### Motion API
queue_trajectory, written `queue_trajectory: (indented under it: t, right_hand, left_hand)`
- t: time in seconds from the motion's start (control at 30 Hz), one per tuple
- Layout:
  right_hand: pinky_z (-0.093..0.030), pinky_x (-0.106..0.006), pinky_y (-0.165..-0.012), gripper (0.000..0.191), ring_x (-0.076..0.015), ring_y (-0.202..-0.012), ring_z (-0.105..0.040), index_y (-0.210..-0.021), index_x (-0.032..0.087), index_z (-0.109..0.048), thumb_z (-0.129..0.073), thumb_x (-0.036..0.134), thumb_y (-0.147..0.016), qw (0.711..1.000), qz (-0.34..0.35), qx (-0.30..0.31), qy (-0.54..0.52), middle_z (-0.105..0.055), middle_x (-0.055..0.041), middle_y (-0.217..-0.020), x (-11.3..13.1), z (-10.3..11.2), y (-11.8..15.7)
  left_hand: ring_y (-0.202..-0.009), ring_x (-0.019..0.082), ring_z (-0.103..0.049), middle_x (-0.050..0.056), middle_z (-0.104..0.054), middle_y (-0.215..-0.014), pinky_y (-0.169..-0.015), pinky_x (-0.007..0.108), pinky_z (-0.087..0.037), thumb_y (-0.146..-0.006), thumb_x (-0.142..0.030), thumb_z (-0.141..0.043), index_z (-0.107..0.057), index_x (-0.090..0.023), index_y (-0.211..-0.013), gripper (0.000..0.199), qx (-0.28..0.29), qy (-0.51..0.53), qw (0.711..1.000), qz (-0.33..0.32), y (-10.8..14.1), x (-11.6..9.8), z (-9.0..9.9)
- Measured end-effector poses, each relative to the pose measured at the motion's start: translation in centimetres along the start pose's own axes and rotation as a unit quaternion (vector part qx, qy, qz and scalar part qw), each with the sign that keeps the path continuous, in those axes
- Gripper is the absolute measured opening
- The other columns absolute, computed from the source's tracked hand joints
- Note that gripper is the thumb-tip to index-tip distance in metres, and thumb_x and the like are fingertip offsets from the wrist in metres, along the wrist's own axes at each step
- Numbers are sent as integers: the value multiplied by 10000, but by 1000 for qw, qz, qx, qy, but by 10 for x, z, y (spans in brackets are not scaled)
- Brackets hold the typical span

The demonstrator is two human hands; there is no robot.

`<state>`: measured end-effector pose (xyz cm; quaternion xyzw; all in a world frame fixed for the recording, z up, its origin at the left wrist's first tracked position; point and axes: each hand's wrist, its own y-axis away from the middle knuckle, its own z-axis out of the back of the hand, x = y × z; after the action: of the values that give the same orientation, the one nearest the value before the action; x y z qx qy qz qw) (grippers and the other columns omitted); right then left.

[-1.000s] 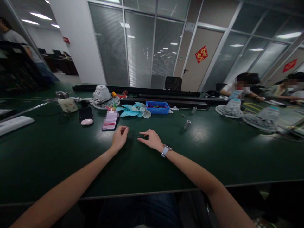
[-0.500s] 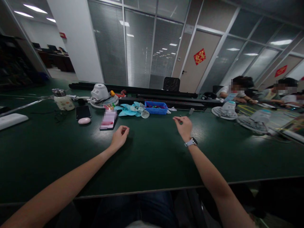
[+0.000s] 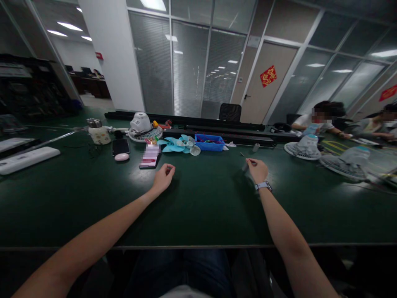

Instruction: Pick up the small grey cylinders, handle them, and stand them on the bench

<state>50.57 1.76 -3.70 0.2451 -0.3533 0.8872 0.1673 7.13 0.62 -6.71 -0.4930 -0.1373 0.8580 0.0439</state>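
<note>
My left hand [image 3: 164, 179] rests just above the green tabletop [image 3: 198, 207], fingers curled in toward the thumb; whatever they may hold is hidden. Nearby lies a phone [image 3: 150, 157] with a lit pink screen. My right hand [image 3: 258, 169] is pinched, and a small blurred greyish piece shows below its fingertips, too smeared to name. A watch with a pale strap [image 3: 262, 186] is on that wrist. Just beyond this hand are a tiny thin piece [image 3: 242, 154] and a small grey cylinder [image 3: 256, 147].
Light-blue fan blades [image 3: 176, 144] lie beside a blue bin [image 3: 209, 142] of small parts. White fan heads [image 3: 140, 123] stand at left and right [image 3: 310, 145]. At left are a bottle [image 3: 98, 132], a dark phone [image 3: 120, 147] and a pink oval case [image 3: 122, 157]. People sit at far right.
The view has swung left, so the surroundings sit further right. My right hand has moved slightly nearer me, and a blurred greyish piece now shows under its fingertips. My left hand stays curled.
</note>
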Motion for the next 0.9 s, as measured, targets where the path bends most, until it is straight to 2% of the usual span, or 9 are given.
queue_trajectory:
  t: [0.33,0.47,0.67,0.8,0.9]
  right_hand:
    - [-418,-311,-658,461,-211,-746,-623,-986,193,-757,-491,555,-884,999,-6,-39,-26,-708,-109,-946,-5,-11,2]
    - [-432,-321,-685,469,-212,-751,-617,-991,192,-752,-487,564,-883,999,-10,-35,-27,-701,-111,-946,-6,-12,-1]
    - [-464,-332,-720,380,-230,-803,-632,-978,195,-768,-533,471,-862,999,-44,-11,-18,-725,-113,-940,-3,-11,-3]
    - [-499,-340,-757,411,-227,-825,-666,-1058,200,-749,-545,494,-855,997,-44,12,-68,-739,-105,-979,-9,-16,1]
    - [-523,-339,-800,545,-221,-876,-686,-1214,193,-674,-671,505,-767,992,-34,37,-116,-733,-107,-1053,-20,-21,2]
  left_hand:
    - [-709,199,-641,30,-662,-791,-644,303,-479,-860,-454,-511,-589,-204,-981,288,13,-8,1000,-5,3,-5,1]
    - [-714,200,-643,30,-663,-785,-646,304,-485,-861,-461,-511,-591,-204,-986,296,18,-7,1000,-3,3,-4,1]
    - [-705,200,-634,33,-659,-779,-637,305,-483,-852,-461,-517,-587,-204,-995,302,22,-2,1000,-1,1,0,0]
    - [-732,209,-644,36,-663,-787,-661,315,-484,-850,-431,-525,-582,-205,-1009,283,33,-6,999,7,2,-5,1]
    - [-694,199,-634,30,-659,-770,-656,315,-478,-845,-408,-531,-583,-202,-996,260,30,-10,999,14,3,-11,2]
